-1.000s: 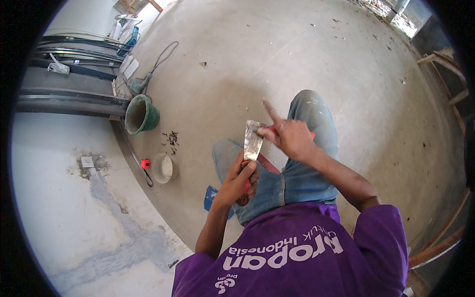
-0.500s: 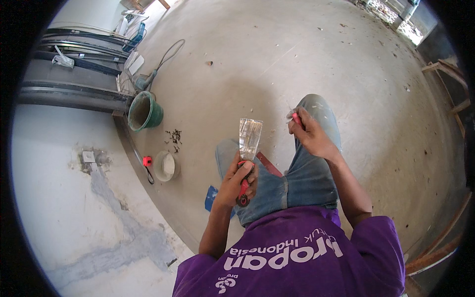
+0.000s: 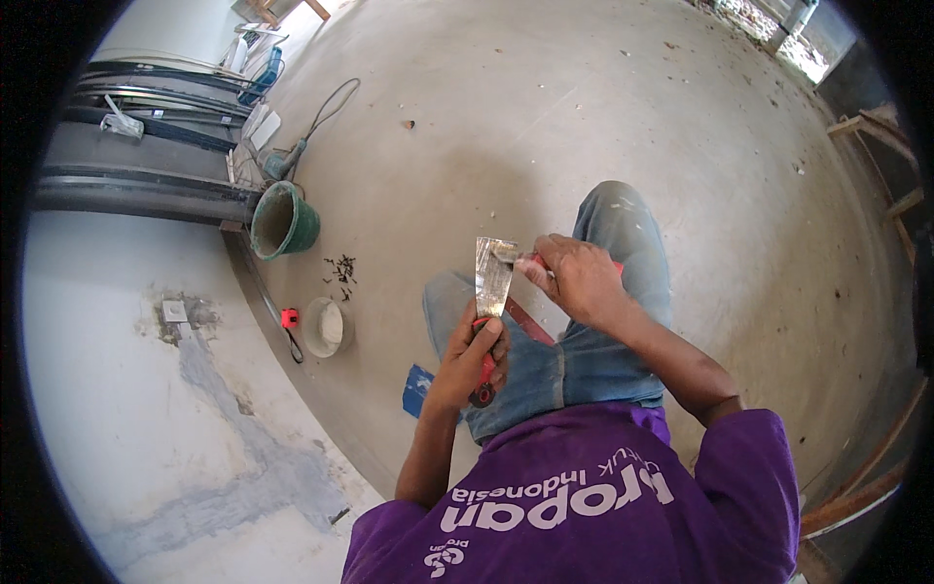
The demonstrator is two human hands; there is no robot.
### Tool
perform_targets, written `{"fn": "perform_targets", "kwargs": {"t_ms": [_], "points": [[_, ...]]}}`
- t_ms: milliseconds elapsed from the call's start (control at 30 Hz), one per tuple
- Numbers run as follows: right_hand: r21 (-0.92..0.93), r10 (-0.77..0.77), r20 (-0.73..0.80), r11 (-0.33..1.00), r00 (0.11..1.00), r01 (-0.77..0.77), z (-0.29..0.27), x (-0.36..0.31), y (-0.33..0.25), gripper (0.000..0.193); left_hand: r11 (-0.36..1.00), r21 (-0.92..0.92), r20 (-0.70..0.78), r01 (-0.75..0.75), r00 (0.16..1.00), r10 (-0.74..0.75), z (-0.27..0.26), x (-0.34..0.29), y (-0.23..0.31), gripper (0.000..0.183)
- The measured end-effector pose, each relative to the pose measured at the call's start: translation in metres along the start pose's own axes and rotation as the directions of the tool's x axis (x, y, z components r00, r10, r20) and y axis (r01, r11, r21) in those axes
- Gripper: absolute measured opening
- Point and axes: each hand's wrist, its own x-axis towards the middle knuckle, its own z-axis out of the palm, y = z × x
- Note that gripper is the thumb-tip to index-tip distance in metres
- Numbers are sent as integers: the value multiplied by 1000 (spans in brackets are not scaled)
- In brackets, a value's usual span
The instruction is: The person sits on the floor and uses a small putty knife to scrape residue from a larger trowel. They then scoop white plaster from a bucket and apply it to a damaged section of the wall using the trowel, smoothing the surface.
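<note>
As seen in the head view, sits or squats low on a grey floor (image 3: 681, 136) with knees bent, in blue jeans (image 3: 608, 360) and a purple shirt (image 3: 584, 550). With the left hand (image 3: 469, 358) closed, grips a scraper (image 3: 493, 282) by its red-and-black handle, the broad, smeared metal blade pointing away from the body, in front of the lap and near the left knee. With the right hand (image 3: 584, 282) closed too, grips a red-handled tool (image 3: 507, 256), its grey tip overlapping the upper right of the blade; cannot tell its full shape behind the fingers. Has between the thighs a dark red strip (image 3: 528, 321), and beside the left forearm a blue piece (image 3: 415, 389). To the left, near the foot of a patched white wall (image 3: 107, 389), has 1 red tape measure (image 3: 289, 317) just beside 1 pale bowl (image 3: 311, 337) holding whitish material. Farther off, has scattered small dark pieces (image 3: 341, 273), then a green bucket (image 3: 306, 232) near a corded power tool (image 3: 281, 164).
</note>
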Motion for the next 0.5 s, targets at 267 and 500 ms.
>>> {"fn": "perform_targets", "kwargs": {"t_ms": [267, 500], "points": [[22, 75, 25, 997, 997, -76, 1, 5, 6, 43, 999, 44, -22, -2, 1000, 3, 1, 1, -5, 40], [2, 55, 36, 998, 998, -55, 1, 0, 7, 43, 997, 81, -21, -2, 1000, 4, -1, 0, -4, 40]]}}
